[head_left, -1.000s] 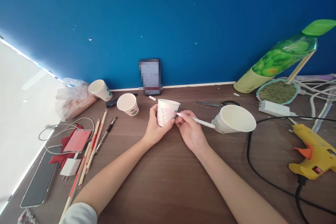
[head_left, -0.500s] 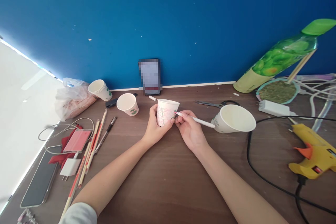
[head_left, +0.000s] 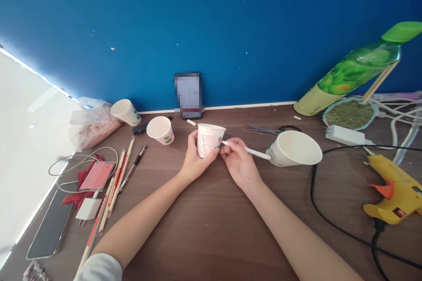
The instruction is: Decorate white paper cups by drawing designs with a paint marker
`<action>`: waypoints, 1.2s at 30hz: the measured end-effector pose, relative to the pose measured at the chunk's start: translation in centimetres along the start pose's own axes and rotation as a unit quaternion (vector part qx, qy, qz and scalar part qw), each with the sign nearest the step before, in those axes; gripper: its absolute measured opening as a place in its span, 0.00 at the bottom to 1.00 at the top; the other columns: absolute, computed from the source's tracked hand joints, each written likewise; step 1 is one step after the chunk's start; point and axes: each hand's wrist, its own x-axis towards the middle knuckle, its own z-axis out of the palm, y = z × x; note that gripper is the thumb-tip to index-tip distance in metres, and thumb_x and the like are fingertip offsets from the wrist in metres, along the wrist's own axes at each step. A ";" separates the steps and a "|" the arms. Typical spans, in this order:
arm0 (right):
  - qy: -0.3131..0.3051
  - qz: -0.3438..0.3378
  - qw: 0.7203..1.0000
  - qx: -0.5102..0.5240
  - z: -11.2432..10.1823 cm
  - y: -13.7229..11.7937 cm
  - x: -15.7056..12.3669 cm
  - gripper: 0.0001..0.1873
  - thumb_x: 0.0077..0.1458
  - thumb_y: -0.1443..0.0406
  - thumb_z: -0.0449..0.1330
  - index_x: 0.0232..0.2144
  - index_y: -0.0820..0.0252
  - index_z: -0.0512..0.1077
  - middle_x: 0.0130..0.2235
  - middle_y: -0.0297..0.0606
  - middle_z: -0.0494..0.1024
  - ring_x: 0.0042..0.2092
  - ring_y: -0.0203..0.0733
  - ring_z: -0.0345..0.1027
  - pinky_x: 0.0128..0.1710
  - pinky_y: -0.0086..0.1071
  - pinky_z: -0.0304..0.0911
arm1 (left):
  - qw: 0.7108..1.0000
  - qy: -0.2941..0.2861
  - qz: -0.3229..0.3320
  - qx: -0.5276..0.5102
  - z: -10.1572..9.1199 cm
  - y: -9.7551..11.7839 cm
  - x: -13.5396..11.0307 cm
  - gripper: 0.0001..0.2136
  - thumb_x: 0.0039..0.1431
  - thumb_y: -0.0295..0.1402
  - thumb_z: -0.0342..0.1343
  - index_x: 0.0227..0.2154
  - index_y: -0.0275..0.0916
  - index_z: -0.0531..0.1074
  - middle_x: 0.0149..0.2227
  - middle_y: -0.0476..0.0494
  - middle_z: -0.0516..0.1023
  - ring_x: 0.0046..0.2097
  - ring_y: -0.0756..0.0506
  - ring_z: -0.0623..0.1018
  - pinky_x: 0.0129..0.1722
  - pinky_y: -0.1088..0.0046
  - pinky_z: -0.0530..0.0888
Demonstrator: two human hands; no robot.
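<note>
My left hand (head_left: 193, 160) is wrapped round a white paper cup (head_left: 209, 139) with pink line marks, standing upright on the brown table (head_left: 211, 224). My right hand (head_left: 239, 162) pinches a white pen (head_left: 245, 149), whose pink tip touches the cup's right side. Both hands rest near the middle of the table, thumbs close together.
A cup on its side (head_left: 294, 149) lies right of my hands, scissors (head_left: 272, 130) behind it. Two more cups (head_left: 160, 130) (head_left: 125, 112), a plastic bag (head_left: 90, 121), chopsticks (head_left: 114, 184), a phone (head_left: 49, 226) and charger (head_left: 88, 209) sit left. A yellow glue gun (head_left: 394, 191), black cable (head_left: 329, 219) and green bottle (head_left: 354, 70) are right.
Almost nothing: the hands, cup and pen keep their places; the view has shifted very slightly.
</note>
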 end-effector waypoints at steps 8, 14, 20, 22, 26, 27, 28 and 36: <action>0.028 0.018 0.999 0.015 0.1 -0.4 0.0 0.08 0.40 0.64 0.67 0.19 0.55 0.69 0.18 0.26 0.67 0.26 0.33 0.61 0.36 0.31 0.63 | 1.000 -0.002 0.007 0.003 0.0 -0.1 0.1 0.31 0.50 0.40 0.64 0.53 0.41 0.54 0.54 0.37 0.66 0.54 0.41 0.71 0.53 0.61 0.70; 0.025 0.019 0.999 0.011 0.1 -0.3 0.0 0.09 0.40 0.64 0.67 0.20 0.55 0.69 0.18 0.26 0.66 0.27 0.34 0.61 0.36 0.32 0.63 | 1.000 -0.003 0.011 0.007 -0.1 -0.1 0.0 0.31 0.50 0.40 0.64 0.52 0.41 0.54 0.54 0.37 0.67 0.54 0.41 0.72 0.53 0.61 0.70; 0.023 0.015 1.000 -0.001 -0.1 -0.1 0.1 0.09 0.41 0.63 0.67 0.20 0.55 0.68 0.18 0.26 0.66 0.27 0.34 0.61 0.37 0.33 0.63 | 1.000 -0.001 0.008 0.010 0.0 0.1 0.0 0.30 0.50 0.41 0.64 0.52 0.42 0.55 0.54 0.37 0.67 0.54 0.41 0.72 0.53 0.61 0.70; 0.022 0.017 1.000 0.004 -0.1 -0.1 0.1 0.09 0.41 0.63 0.67 0.20 0.55 0.68 0.18 0.26 0.66 0.27 0.34 0.61 0.37 0.33 0.63 | 1.000 -0.001 0.007 0.007 0.0 0.1 0.0 0.31 0.50 0.41 0.64 0.52 0.41 0.55 0.54 0.37 0.67 0.54 0.41 0.72 0.53 0.61 0.70; 0.030 0.020 0.999 0.018 -0.2 -0.2 0.1 0.09 0.41 0.64 0.67 0.20 0.55 0.69 0.18 0.26 0.67 0.26 0.33 0.60 0.36 0.32 0.63 | 1.000 -0.002 0.006 0.000 0.0 0.0 0.0 0.31 0.50 0.41 0.64 0.53 0.41 0.54 0.54 0.37 0.67 0.54 0.41 0.72 0.53 0.61 0.70; 0.029 0.021 0.999 0.019 -0.2 -0.2 0.1 0.09 0.41 0.64 0.67 0.20 0.55 0.69 0.18 0.26 0.67 0.26 0.33 0.60 0.37 0.32 0.63 | 1.000 -0.003 0.005 -0.001 0.0 0.0 0.0 0.31 0.50 0.41 0.64 0.53 0.41 0.54 0.54 0.37 0.67 0.54 0.41 0.72 0.53 0.61 0.70; 0.029 0.021 0.999 0.021 -0.2 -0.2 0.2 0.09 0.41 0.64 0.67 0.20 0.56 0.69 0.18 0.26 0.67 0.26 0.32 0.60 0.37 0.31 0.63 | 1.000 -0.004 0.005 -0.002 0.0 0.0 0.0 0.31 0.50 0.41 0.64 0.53 0.41 0.54 0.54 0.37 0.67 0.54 0.41 0.72 0.53 0.62 0.70; 0.041 0.018 0.999 0.018 -0.1 -0.2 0.3 0.09 0.40 0.65 0.66 0.19 0.55 0.68 0.18 0.27 0.66 0.26 0.34 0.60 0.37 0.34 0.65 | 1.000 -0.003 0.009 -0.004 0.0 -0.1 0.0 0.31 0.50 0.41 0.64 0.53 0.41 0.54 0.55 0.36 0.66 0.54 0.41 0.72 0.53 0.61 0.70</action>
